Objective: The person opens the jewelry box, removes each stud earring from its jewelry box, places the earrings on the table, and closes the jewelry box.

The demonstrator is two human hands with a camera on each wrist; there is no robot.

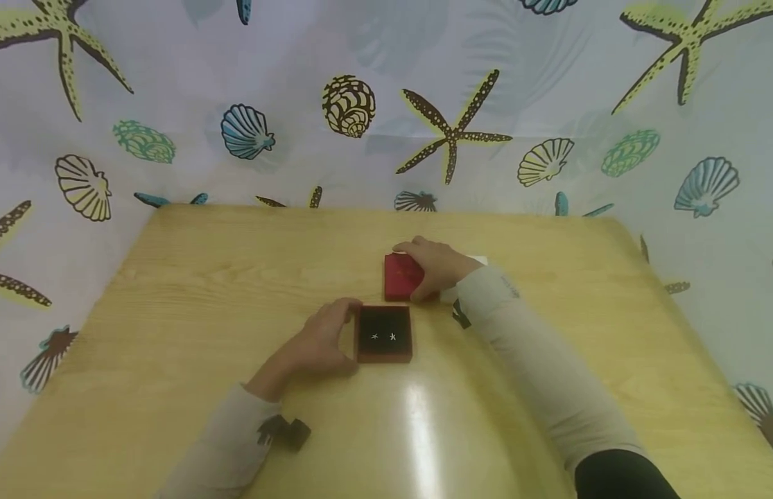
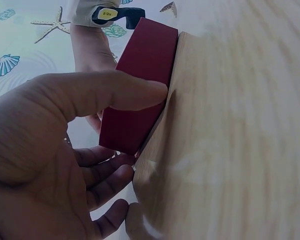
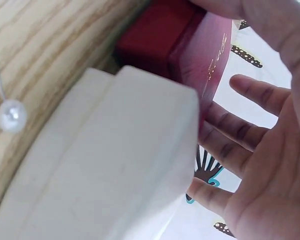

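A small red jewelry box base (image 1: 384, 358) lies open at the middle of the table, its black insert bearing two tiny star-shaped earrings (image 1: 392, 337). My left hand (image 1: 324, 339) holds its left side, thumb at the near corner and fingers at the far corner. Just behind the base, my right hand (image 1: 442, 267) grips a red box lid (image 1: 397, 281), thumb on the near side and fingertips on the far side. Gold print shows on the lid's face (image 3: 212, 65) in the right wrist view. The insert is hidden in the left wrist view.
A white box-like object (image 3: 115, 160) stands beside the lid, mostly hidden under my right wrist in the head view. Near it on the wooden table (image 1: 236, 263) lies a pearl on a thin metal pin (image 3: 11, 116). A shell-patterned cloth (image 1: 299, 55) hangs behind the table.
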